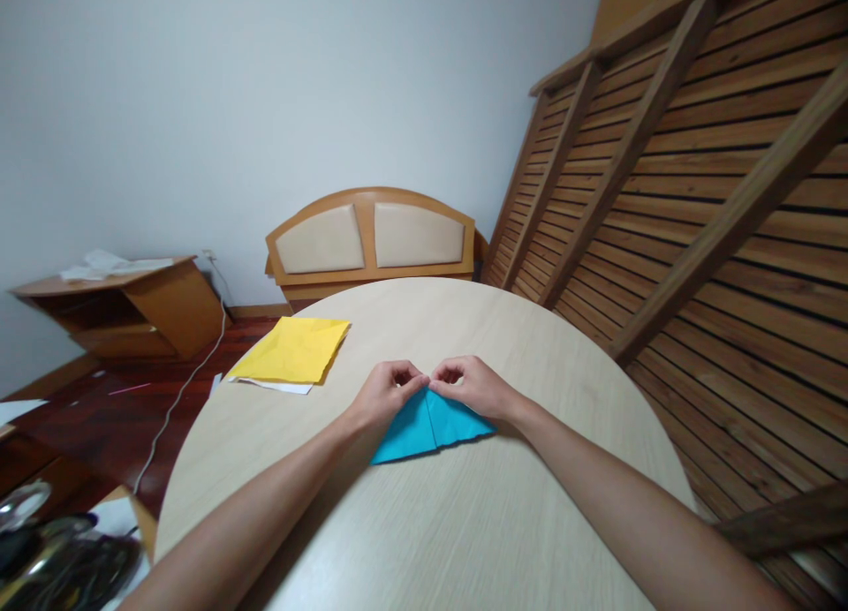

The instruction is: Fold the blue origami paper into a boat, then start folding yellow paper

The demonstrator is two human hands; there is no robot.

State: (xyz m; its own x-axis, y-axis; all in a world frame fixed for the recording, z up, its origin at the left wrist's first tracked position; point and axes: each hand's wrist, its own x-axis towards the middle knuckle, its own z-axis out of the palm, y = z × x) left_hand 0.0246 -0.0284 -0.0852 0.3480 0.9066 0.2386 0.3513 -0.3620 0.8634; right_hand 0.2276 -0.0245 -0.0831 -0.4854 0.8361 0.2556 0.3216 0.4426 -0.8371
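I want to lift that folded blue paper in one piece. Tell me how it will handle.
The blue paper looks thin and lies flat on the table, so it is probably very light and would slide easily if pushed. Its folded layers likely stiffen it a little, yet it may flop or spring open once both hands, left and right, release the tip.

Illumination is soft, even and moderately bright, with a cool cast on the white wall (265, 90). No light source is in view. Shadows are faint: a diffuse one lies on the round table (464, 523) beneath the left forearm (265, 505). No glare appears on the tabletop. Wide-angle distortion is strong: the slatted wooden panel (715, 196) leans steeply, and both forearms stretch toward the lower edge. The dark objects (53, 558) at lower left are blurred; the centre is sharp.
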